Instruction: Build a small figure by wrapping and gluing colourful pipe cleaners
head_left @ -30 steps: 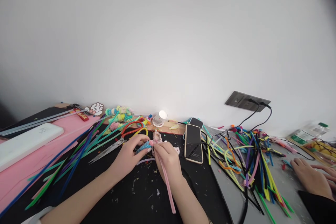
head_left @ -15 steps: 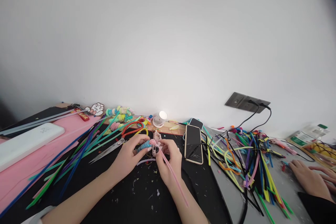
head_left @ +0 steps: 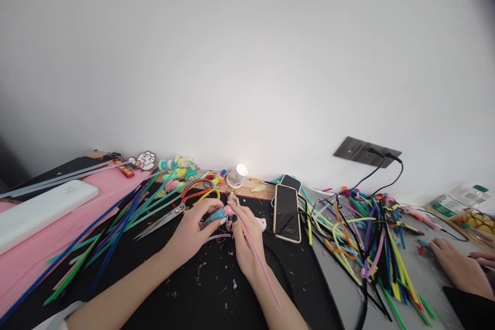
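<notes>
My left hand (head_left: 191, 231) is closed around a small coil of blue and pink pipe cleaner (head_left: 217, 215), held just above a black mat (head_left: 201, 289). My right hand (head_left: 246, 240) pinches a long pink pipe cleaner (head_left: 260, 263) where it meets the coil; its free end trails back over my right wrist. Red-handled scissors (head_left: 175, 205) lie just left of my left hand. A phone (head_left: 286, 205) lies face up to the right of my right hand.
Long pipe cleaners (head_left: 116, 227) fan out at left over a pink sheet (head_left: 34, 252) with a white case (head_left: 38, 210). A tangled multicoloured pile (head_left: 371, 237) with cables lies at right. Another person's hand (head_left: 458, 267) rests at far right. A paper cup (head_left: 236, 176) stands by the wall.
My right hand has turned at the coil, swinging the pink pipe cleaner's free end from left of my forearm to over my wrist. The view drifted slightly left.
</notes>
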`<action>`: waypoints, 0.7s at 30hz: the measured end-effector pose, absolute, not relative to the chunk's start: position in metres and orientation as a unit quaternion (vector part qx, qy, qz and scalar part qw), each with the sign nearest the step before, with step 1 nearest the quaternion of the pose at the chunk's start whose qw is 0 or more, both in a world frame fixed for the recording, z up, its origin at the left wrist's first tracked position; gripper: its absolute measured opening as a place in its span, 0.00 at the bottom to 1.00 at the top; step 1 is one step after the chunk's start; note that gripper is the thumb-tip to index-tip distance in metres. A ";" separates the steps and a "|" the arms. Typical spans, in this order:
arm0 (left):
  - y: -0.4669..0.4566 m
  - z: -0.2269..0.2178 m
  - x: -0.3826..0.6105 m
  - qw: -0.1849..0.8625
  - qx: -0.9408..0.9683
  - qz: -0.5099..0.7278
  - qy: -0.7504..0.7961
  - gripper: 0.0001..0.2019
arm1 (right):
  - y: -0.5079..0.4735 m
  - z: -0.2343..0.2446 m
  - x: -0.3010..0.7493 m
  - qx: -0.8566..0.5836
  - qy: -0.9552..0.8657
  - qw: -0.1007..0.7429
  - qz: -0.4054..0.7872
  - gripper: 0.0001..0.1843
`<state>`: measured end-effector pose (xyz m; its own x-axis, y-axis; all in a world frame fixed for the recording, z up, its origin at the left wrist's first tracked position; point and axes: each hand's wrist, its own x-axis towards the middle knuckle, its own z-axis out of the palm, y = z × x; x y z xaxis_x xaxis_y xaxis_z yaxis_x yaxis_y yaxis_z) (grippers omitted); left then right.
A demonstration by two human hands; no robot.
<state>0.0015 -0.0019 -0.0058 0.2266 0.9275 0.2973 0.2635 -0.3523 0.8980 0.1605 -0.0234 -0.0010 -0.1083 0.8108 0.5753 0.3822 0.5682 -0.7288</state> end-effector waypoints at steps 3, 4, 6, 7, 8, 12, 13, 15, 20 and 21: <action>-0.002 -0.005 0.002 0.386 0.685 0.446 0.428 0.11 | -0.023 -0.002 0.161 -0.415 -0.720 0.519 0.203 0.19; -0.003 -0.005 0.002 0.394 0.683 0.445 0.425 0.11 | -0.023 -0.002 0.161 -0.415 -0.720 0.518 0.204 0.19; -0.003 -0.004 0.002 0.406 0.679 0.445 0.420 0.11 | -0.023 -0.002 0.161 -0.416 -0.718 0.518 0.208 0.19; -0.003 -0.003 0.002 0.409 0.677 0.445 0.419 0.11 | -0.024 -0.002 0.161 -0.416 -0.717 0.518 0.211 0.18; -0.003 -0.003 0.002 0.411 0.677 0.445 0.419 0.11 | -0.024 -0.002 0.161 -0.414 -0.716 0.520 0.214 0.18; -0.002 -0.003 0.002 0.410 0.679 0.441 0.419 0.10 | -0.024 0.000 0.162 -0.405 -0.712 0.527 0.228 0.18; -0.002 -0.003 0.002 0.410 0.680 0.439 0.420 0.10 | -0.024 0.000 0.162 -0.406 -0.711 0.526 0.231 0.17; -0.001 -0.004 0.002 0.409 0.682 0.435 0.421 0.10 | -0.024 0.000 0.162 -0.411 -0.708 0.523 0.237 0.16; -0.001 -0.005 0.002 0.410 0.684 0.432 0.422 0.10 | -0.025 0.001 0.160 -0.425 -0.704 0.508 0.255 0.16; -0.001 -0.006 0.002 0.411 0.683 0.432 0.421 0.10 | -0.025 0.001 0.159 -0.424 -0.705 0.508 0.256 0.16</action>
<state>0.0018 -0.0010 -0.0055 0.2722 0.9308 0.2441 0.2198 -0.3071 0.9260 0.1593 -0.0247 0.0010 -0.1237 0.8580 0.4985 0.3383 0.5088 -0.7916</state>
